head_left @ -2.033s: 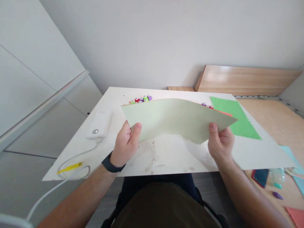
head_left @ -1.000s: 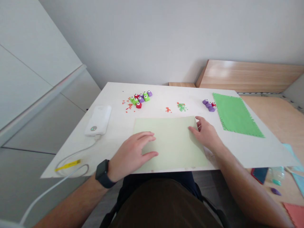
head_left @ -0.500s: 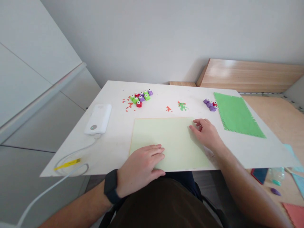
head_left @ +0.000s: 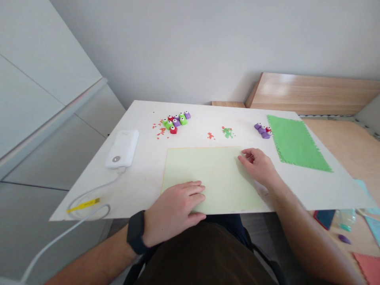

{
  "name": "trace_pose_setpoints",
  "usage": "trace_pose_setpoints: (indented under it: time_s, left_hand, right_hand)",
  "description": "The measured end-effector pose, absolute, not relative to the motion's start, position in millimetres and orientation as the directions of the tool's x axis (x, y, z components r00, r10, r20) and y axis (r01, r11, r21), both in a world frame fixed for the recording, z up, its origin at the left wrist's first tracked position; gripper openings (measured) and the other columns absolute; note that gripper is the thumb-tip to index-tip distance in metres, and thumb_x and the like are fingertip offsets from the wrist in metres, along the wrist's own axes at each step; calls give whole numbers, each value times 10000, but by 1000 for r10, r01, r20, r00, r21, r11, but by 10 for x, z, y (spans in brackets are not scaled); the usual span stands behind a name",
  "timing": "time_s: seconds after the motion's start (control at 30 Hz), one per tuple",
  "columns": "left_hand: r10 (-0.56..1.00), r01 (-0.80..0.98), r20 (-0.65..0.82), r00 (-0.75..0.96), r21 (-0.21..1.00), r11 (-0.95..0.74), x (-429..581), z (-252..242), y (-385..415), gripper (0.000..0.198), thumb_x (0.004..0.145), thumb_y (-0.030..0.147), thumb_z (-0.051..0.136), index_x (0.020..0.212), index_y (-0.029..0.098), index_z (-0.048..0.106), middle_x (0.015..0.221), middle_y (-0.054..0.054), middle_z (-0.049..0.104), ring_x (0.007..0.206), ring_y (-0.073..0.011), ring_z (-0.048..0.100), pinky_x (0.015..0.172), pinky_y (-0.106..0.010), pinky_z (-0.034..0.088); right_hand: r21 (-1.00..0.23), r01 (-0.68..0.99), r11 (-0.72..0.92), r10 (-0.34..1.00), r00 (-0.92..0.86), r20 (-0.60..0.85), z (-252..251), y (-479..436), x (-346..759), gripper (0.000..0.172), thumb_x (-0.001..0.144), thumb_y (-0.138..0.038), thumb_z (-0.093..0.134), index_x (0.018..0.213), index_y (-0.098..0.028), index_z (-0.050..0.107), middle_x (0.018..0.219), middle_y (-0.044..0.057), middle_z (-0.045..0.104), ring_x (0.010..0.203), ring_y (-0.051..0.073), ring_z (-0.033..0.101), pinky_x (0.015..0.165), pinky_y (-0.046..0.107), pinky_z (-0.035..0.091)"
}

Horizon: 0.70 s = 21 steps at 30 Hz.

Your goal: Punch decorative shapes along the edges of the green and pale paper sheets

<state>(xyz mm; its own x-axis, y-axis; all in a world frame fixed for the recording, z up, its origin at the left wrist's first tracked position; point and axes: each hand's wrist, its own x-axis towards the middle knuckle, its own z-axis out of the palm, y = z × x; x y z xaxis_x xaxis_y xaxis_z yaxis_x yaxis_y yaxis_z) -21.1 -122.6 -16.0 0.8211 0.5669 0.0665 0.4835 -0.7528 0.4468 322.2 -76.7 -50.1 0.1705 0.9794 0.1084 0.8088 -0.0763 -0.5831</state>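
A pale green sheet of paper [head_left: 202,166] lies at the front middle of the white table, a thin orange edge showing along its back and left sides. My left hand [head_left: 181,202] rests flat over its lower left part, fingers stretched out together and nothing held. At the sheet's upper right corner is my right hand [head_left: 257,165], resting on its side. Its fingers are loosely bent, thumb and forefinger apart, with nothing seen between them. Behind the sheet lie small red paper bits [head_left: 210,135] and green paper bits [head_left: 228,132].
Small green, red and purple figures with eyes [head_left: 176,122] stand at the back left; more purple ones [head_left: 263,130] stand right, beside a green sheet with notched edges [head_left: 298,142]. A white power bank [head_left: 126,146] with a cable and yellow tag [head_left: 84,205] lies left.
Almost nothing differs. My right hand has shifted very slightly to the right, while my left hand stays flat on the sheet.
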Motion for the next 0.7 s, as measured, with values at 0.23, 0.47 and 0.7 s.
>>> trace_pose_setpoints:
  time_s: [0.23, 0.47, 0.7]
  left_hand:
    - [531, 430, 86, 843, 487, -760, -203, -84, -1222, 232, 1064, 330, 555, 1020, 214, 752, 1252, -46, 772, 1290, -230, 677, 1243, -421, 457]
    - [647, 507, 120, 753, 522, -686, -187, -64, -1230, 294, 1080, 238, 469, 956, 208, 735, 1029, -58, 798, 1026, -207, 759, 971, -345, 600]
    - [679, 521, 107, 727, 557, -646, -200, -79, -1233, 248, 1067, 234, 486, 984, 221, 720, 991, -44, 782, 915, -189, 744, 880, -312, 587]
  right_hand:
    - [-630, 769, -104, 978, 195, 77, -494, -768, 3259, 385, 918, -516, 669, 1131, -202, 730, 964, 72, 719, 793, 213, 645, 780, 392, 523]
    - [-704, 694, -147, 967, 251, 46, -515, -750, 3290, 398, 913, -564, 680, 1107, -220, 736, 882, 37, 724, 740, 195, 636, 720, 367, 503]
    - [-748, 650, -133, 951, 297, 89, -409, -802, 3408, 427, 910, -583, 684, 1130, -220, 738, 885, 45, 730, 760, 198, 643, 707, 347, 493]
